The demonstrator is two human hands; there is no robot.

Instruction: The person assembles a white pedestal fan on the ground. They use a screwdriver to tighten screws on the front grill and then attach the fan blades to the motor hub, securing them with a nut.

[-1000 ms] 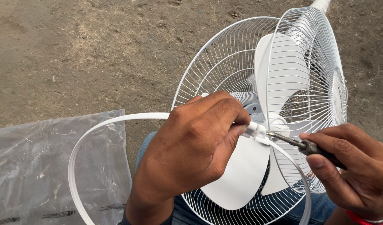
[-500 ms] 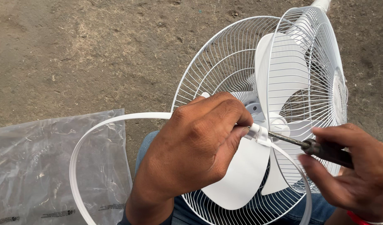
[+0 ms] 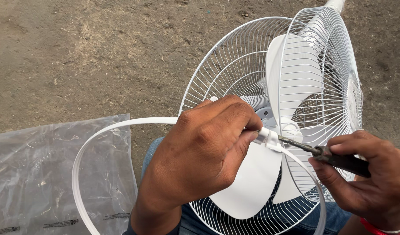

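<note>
A white fan (image 3: 295, 87) with wire grilles and white blades rests over my lap. My left hand (image 3: 204, 152) pinches the joint (image 3: 267, 137) of a white plastic rim band (image 3: 95, 139), which loops out to the left and down the fan's right side. My right hand (image 3: 365, 174) grips a screwdriver (image 3: 322, 152) by its dark handle. The metal tip of the tool sits at the band's joint, just right of my left fingertips. The front grille (image 3: 330, 78) stands tilted away from the rear grille (image 3: 226, 69).
A crumpled clear plastic bag (image 3: 52, 174) lies on the ground at the lower left. Bare brown dirt ground (image 3: 100, 56) fills the rest of the view. A red and white band (image 3: 383, 228) circles my right wrist.
My right hand has shifted slightly to the right and down along the screwdriver. My left hand keeps its pinch on the band's joint. The fan has not moved.
</note>
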